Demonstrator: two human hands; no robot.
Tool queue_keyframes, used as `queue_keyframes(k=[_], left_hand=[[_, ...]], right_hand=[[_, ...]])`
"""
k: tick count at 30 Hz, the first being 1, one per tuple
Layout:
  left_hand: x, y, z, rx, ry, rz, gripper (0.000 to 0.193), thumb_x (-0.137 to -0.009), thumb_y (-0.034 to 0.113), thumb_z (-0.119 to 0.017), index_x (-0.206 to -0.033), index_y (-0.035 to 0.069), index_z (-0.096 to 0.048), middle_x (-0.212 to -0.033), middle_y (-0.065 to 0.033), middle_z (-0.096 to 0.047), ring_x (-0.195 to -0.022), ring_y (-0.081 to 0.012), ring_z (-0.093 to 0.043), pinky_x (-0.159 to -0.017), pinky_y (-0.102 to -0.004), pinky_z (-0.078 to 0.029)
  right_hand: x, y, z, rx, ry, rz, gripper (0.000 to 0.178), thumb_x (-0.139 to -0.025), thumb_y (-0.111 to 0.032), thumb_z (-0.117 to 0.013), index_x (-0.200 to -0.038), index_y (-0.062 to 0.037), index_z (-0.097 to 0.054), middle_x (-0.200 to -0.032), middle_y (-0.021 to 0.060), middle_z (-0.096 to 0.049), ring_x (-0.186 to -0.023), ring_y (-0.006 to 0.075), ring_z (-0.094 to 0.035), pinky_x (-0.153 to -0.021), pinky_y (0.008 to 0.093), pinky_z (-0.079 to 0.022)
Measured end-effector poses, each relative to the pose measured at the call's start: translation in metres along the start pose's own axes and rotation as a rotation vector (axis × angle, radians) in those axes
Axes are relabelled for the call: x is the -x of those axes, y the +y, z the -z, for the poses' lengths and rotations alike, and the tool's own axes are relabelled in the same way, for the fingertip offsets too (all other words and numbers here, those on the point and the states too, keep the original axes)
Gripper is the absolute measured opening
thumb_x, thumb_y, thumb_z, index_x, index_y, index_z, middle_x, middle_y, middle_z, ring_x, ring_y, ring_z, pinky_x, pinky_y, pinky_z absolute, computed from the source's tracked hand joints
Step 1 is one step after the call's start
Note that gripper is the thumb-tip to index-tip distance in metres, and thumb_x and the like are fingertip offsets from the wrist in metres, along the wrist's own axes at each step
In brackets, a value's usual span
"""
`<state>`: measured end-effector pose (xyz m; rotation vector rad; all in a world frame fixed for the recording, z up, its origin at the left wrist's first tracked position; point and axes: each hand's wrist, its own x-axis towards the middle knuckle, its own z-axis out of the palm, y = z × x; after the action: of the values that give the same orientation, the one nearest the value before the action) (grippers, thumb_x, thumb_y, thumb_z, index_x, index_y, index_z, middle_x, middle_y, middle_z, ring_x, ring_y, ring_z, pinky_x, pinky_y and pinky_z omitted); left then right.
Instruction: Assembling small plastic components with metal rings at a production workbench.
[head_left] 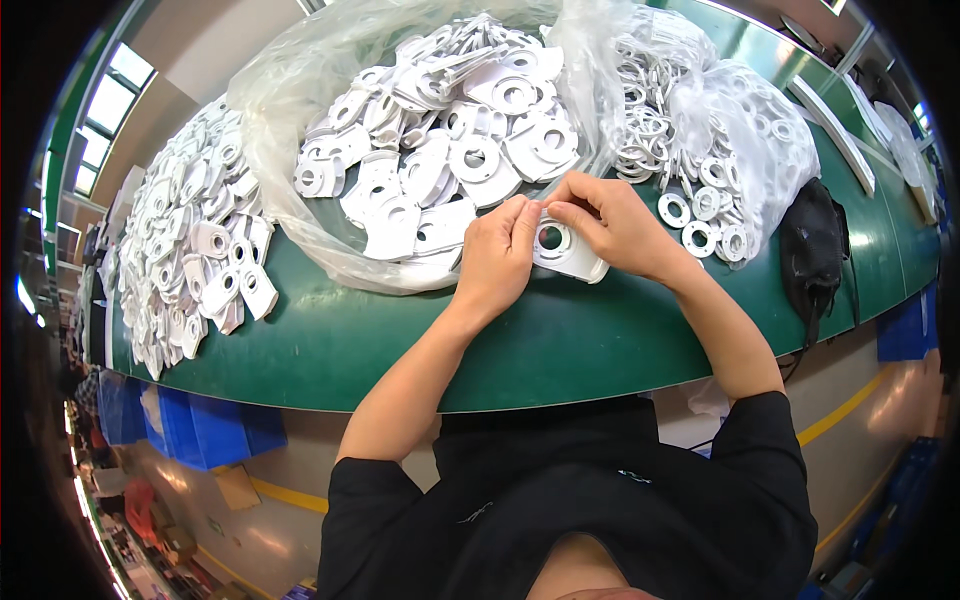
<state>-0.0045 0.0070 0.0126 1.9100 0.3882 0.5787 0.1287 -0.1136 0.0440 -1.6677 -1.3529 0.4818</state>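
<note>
Between my two hands, a white plastic part (580, 262) with a round hole is held just above the green table. My left hand (497, 250) has its fingers closed on the part's left side. On the upper right side, my right hand (622, 225) pinches the same part, thumb and fingers bent over the ring around the hole. My fingers hide its upper edge. Right beyond my hands, a clear plastic bag (340, 262) lies opened around a heap of similar white parts (480, 160).
A loose pile of white parts (190, 240) covers the table's left end. White rings (700, 205) spill from a plastic bag (765, 140) at the right. Beside it sits a black pouch (815, 245). Blue bins (205, 425) stand below the green table's (330, 365) front edge.
</note>
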Motion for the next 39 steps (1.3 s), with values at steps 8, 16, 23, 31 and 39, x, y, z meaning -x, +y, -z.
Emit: queue_keyframes(k=[8,16,23,31,39], left_hand=[[-0.002,0.002,0.004,0.083,0.016,0.028,0.032,-0.094,0.020,-0.051,-0.071,-0.001,-0.056,-0.053,-0.0043,-0.047,-0.050,-0.0088,-0.037,-0.048,-0.0290,-0.031],[0.005,0.014,-0.010,0.464,0.061,0.163,0.028,-0.097,0.027,-0.050,-0.106,0.002,-0.046,-0.084,-0.0054,-0.059,-0.060,-0.0094,-0.053,-0.051,-0.0232,-0.043],[0.011,0.011,-0.016,-0.036,-0.034,-0.016,0.039,-0.089,0.013,-0.056,-0.117,0.000,-0.032,-0.081,-0.0251,-0.063,-0.074,-0.0432,-0.062,-0.064,-0.0474,-0.047],[0.007,0.011,-0.002,0.004,-0.051,-0.055,0.039,-0.090,0.020,-0.052,-0.117,-0.001,-0.033,-0.087,-0.0282,-0.062,-0.082,-0.0472,-0.059,-0.070,-0.0505,-0.045],[-0.018,0.019,0.068,-0.056,-0.056,0.126,0.055,-0.086,0.029,-0.058,-0.126,-0.006,-0.044,-0.089,-0.0229,-0.065,-0.077,-0.0298,-0.064,-0.071,-0.0379,-0.050]], right_hand=[[0.001,-0.001,-0.008,-0.057,0.028,-0.006,0.011,-0.090,-0.007,-0.059,-0.087,0.0029,-0.058,-0.068,0.0035,-0.055,-0.062,0.0078,-0.046,-0.057,0.0240,-0.039],[-0.003,0.007,-0.018,-0.256,0.269,0.018,0.013,-0.093,-0.011,-0.057,-0.095,0.0012,-0.058,-0.077,0.0002,-0.059,-0.068,0.0053,-0.052,-0.062,0.0208,-0.043],[-0.008,0.008,-0.013,-0.493,0.383,-0.187,0.020,-0.087,-0.018,-0.068,-0.082,-0.0049,-0.053,-0.071,-0.0023,-0.057,-0.061,0.0013,-0.048,-0.053,0.0179,-0.037],[-0.006,0.001,0.007,-0.078,0.187,-0.069,0.026,-0.078,-0.005,-0.071,-0.101,0.0002,-0.060,-0.078,0.0008,-0.059,-0.069,0.0053,-0.054,-0.059,0.0198,-0.045],[-0.010,0.020,0.014,-0.142,0.074,-0.117,0.017,-0.091,-0.012,-0.059,-0.095,0.0025,-0.066,-0.072,0.0017,-0.062,-0.062,0.0050,-0.052,-0.057,0.0195,-0.041]])
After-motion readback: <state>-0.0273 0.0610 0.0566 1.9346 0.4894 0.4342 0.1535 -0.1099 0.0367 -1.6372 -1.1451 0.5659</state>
